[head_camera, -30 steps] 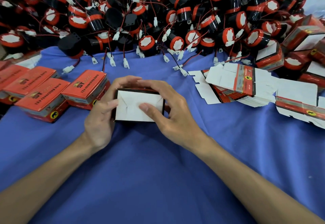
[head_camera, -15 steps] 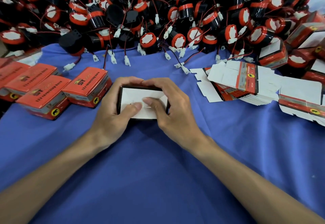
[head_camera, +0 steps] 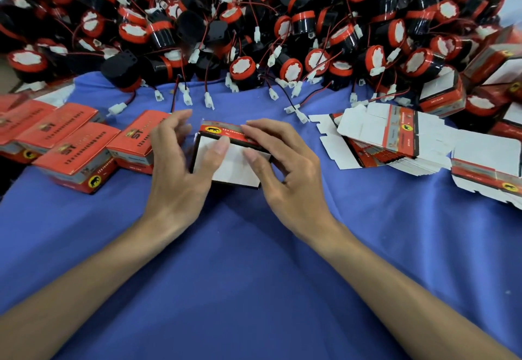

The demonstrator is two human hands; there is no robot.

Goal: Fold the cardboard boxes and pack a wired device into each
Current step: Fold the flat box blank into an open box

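A small cardboard box [head_camera: 236, 172] stands on the blue cloth at the centre, its white folded end facing me and a red printed side on top. My right hand [head_camera: 293, 176] grips it, fingers curled over the red side and thumb on the white end. My left hand [head_camera: 178, 173] presses its thumb on the white flap, while its fingers are spread loosely beside the box's left edge. A big heap of black-and-red wired devices [head_camera: 243, 69] with white plugs fills the far side.
Several closed red boxes [head_camera: 76, 150] lie in a row at the left. A stack of flat unfolded box blanks [head_camera: 395, 139] sits at the right, with more boxes [head_camera: 440, 94] behind it. Loose wires and plugs [head_camera: 293, 109] trail onto the blue cloth [head_camera: 254, 275].
The box has tipped so that its red side shows on top. My left fingers have come off the box and spread out, and my right fingers have moved onto the red side.
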